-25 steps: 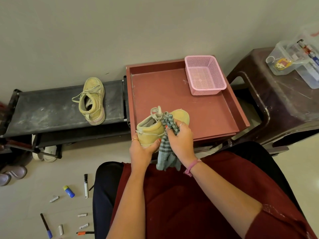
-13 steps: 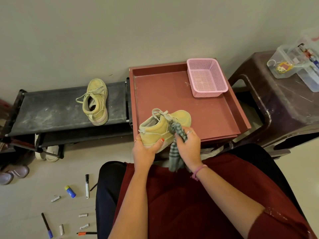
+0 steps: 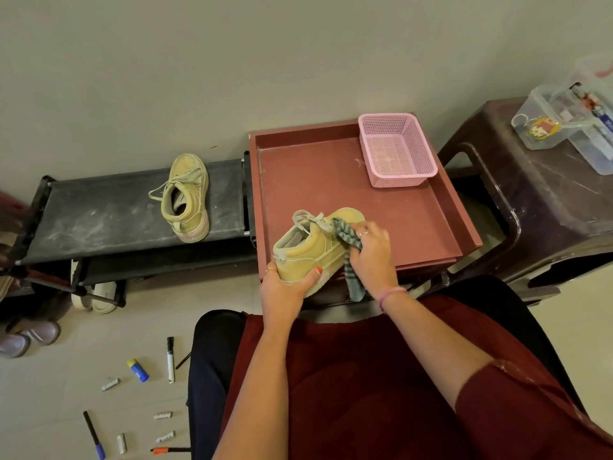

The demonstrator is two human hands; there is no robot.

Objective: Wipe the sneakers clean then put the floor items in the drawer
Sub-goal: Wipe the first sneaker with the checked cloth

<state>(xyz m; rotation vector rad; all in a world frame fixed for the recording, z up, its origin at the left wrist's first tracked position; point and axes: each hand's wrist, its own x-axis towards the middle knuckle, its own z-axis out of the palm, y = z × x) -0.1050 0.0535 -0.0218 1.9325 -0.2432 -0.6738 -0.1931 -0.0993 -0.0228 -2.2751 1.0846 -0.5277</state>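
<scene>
My left hand (image 3: pixel 284 291) grips the heel of a tan sneaker (image 3: pixel 315 249) held over the front edge of the open red drawer (image 3: pixel 411 224). My right hand (image 3: pixel 371 257) holds a striped grey-green cloth (image 3: pixel 347 242) against the sneaker's side near the laces. The second tan sneaker (image 3: pixel 185 197) lies on the black shoe rack (image 3: pixel 99 214). On the floor at lower left lie a black-capped marker (image 3: pixel 170 359), a blue glue stick (image 3: pixel 138 370), a blue-tipped pen (image 3: pixel 94 434), an orange-tipped pen (image 3: pixel 170 450) and several small white pieces (image 3: pixel 110 384).
A pink mesh basket (image 3: pixel 396 151) sits in the drawer's far right corner. A dark brown stool (image 3: pixel 537 194) on the right carries clear plastic boxes (image 3: pixel 570 121). White sandals (image 3: pixel 96 293) and other shoes (image 3: pixel 30 336) sit under and beside the rack.
The cloth in my right hand has slid forward along the sneaker's side toward the toe. The sneaker has tipped a little, heel still in my left hand.
</scene>
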